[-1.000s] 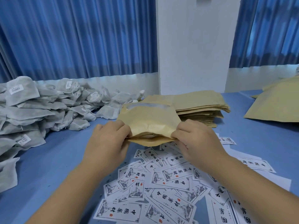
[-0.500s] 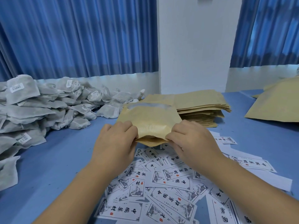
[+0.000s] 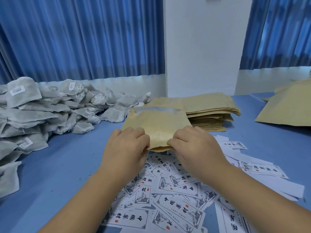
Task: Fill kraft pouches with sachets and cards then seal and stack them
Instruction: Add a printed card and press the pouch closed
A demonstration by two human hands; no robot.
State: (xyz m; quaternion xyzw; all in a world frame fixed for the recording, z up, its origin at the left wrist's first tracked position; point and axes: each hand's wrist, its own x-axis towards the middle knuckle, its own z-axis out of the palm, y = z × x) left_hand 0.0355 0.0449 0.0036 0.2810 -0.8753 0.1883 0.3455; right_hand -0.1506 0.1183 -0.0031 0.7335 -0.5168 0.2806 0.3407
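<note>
I hold one kraft pouch (image 3: 156,123) above the blue table, its clear window strip at the far end. My left hand (image 3: 125,152) and my right hand (image 3: 196,148) both pinch its near edge, thumbs close together at the middle. The pouch bulges a little; what it contains is hidden. Printed cards (image 3: 176,197) lie scattered on the table under my forearms. A big heap of grey-white sachets (image 3: 42,113) fills the left side. A stack of flat empty pouches (image 3: 212,111) sits just behind the held one.
More kraft pouches (image 3: 287,108) lie at the far right of the blue table (image 3: 55,165). A white pillar (image 3: 202,47) and blue curtains stand behind the table.
Both hands slid inward along the pouch's near edge, from its corners toward the middle. The pouch stayed in place.
</note>
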